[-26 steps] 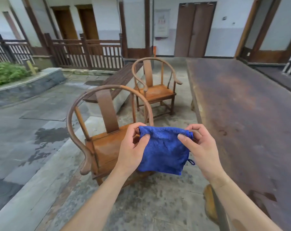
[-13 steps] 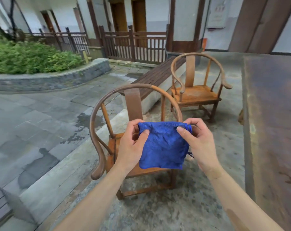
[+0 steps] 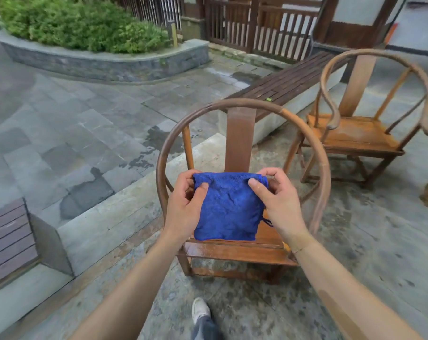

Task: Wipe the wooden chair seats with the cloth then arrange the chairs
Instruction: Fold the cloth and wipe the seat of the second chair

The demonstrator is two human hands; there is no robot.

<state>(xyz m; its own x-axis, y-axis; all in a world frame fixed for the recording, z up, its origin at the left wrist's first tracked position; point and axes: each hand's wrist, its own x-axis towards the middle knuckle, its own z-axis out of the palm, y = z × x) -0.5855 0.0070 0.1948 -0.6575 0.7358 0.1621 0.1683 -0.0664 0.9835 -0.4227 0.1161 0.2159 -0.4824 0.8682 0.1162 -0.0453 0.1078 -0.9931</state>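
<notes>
A blue cloth (image 3: 226,207) hangs in the air at the centre of the view, held up by its top edge over the seat of the near chair (image 3: 235,249). The left hand (image 3: 187,202) has its grip clamped on the cloth's upper left corner, thumb in front and fingers curled behind. The right hand (image 3: 276,200) pinches the upper right corner the same way, its grip clamped on the cloth. The cloth hangs folded and wrinkled, and a small loop sticks out at its lower right edge, by the right wrist.

The near chair has a rounded horseshoe back and a flat back slat at 12 o'clock from the cloth; its seat looks shiny. A second chair (image 3: 360,136) of the same kind stands apart at 2 o'clock, on the stone floor (image 3: 369,231). A slatted bench (image 3: 289,82) runs behind both chairs at 1 o'clock. A raised bed of shrubs (image 3: 80,25) lies at 10 o'clock. One shoe (image 3: 200,310) shows at 6 o'clock.
</notes>
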